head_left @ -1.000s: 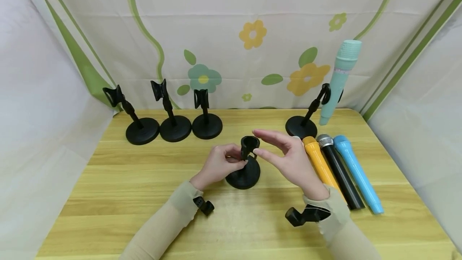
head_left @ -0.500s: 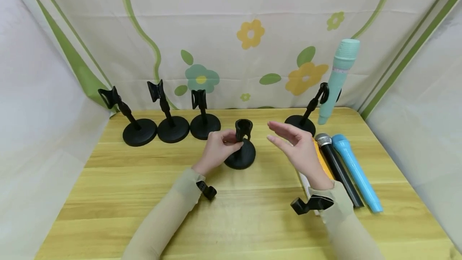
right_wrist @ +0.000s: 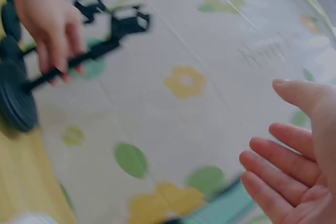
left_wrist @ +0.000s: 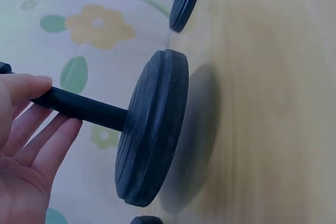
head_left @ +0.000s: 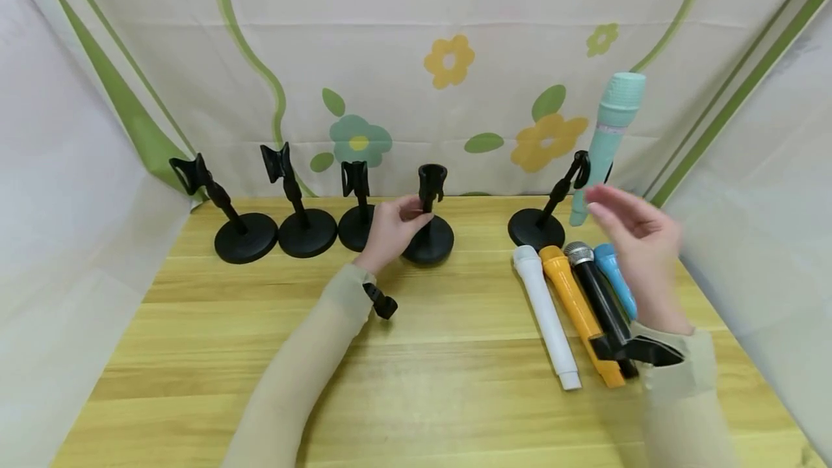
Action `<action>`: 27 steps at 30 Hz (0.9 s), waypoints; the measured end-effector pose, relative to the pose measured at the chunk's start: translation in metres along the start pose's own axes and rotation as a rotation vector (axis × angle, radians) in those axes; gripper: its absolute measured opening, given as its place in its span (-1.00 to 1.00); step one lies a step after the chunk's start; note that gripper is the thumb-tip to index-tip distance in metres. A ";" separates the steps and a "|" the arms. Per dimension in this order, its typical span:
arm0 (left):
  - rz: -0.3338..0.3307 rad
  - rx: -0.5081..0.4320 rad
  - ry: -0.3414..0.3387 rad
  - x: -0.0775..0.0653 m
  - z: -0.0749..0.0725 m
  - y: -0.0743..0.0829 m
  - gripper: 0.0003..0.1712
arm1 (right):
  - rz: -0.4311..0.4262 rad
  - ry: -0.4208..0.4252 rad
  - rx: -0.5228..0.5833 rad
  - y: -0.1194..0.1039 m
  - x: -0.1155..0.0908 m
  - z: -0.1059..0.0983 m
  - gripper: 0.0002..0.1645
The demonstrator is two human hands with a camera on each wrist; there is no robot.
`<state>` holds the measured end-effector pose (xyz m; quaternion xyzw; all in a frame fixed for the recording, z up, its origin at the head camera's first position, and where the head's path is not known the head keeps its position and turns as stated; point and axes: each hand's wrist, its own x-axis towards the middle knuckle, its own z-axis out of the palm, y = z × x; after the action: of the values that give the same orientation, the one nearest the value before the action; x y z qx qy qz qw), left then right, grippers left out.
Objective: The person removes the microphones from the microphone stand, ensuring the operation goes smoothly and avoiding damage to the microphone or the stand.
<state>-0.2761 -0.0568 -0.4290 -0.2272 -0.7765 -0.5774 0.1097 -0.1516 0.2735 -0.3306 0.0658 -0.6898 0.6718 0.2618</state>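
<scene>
My left hand grips the pole of a black desk microphone stand beside a row of three similar stands. In the left wrist view, fingers and thumb wrap that pole, and a shadow shows beside the round base, which looks slightly off the table. My right hand, slightly blurred, hangs over the blue microphone and holds nothing; the right wrist view shows its fingers extended. Just beyond it, a mint-green microphone leans in the clip of another black stand.
White, orange and black microphones lie side by side with the blue one at the right. The three black stands include a far left one, a second and a third. A flowered cloth hangs behind the wooden table.
My left hand has carried the stand away from me, toward the back row. My right hand has drawn away from the stand, moving right over the microphones and uncovering the white one.
</scene>
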 end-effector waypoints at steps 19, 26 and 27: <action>-0.069 -0.023 0.046 0.032 0.004 -0.008 -0.68 | 0.314 -0.061 -0.256 0.093 0.068 -0.096 -0.35; -0.112 -0.022 0.056 0.033 0.008 -0.014 -0.69 | 0.368 -0.272 -0.470 0.116 0.080 -0.085 -0.21; -0.121 -0.021 0.059 0.033 0.009 -0.015 -0.69 | 0.365 -0.277 -0.477 0.117 0.081 -0.083 -0.23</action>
<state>-0.3116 -0.0446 -0.4301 -0.1640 -0.7790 -0.5976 0.0952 -0.2501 0.3845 -0.4017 -0.0312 -0.8573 0.5116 0.0489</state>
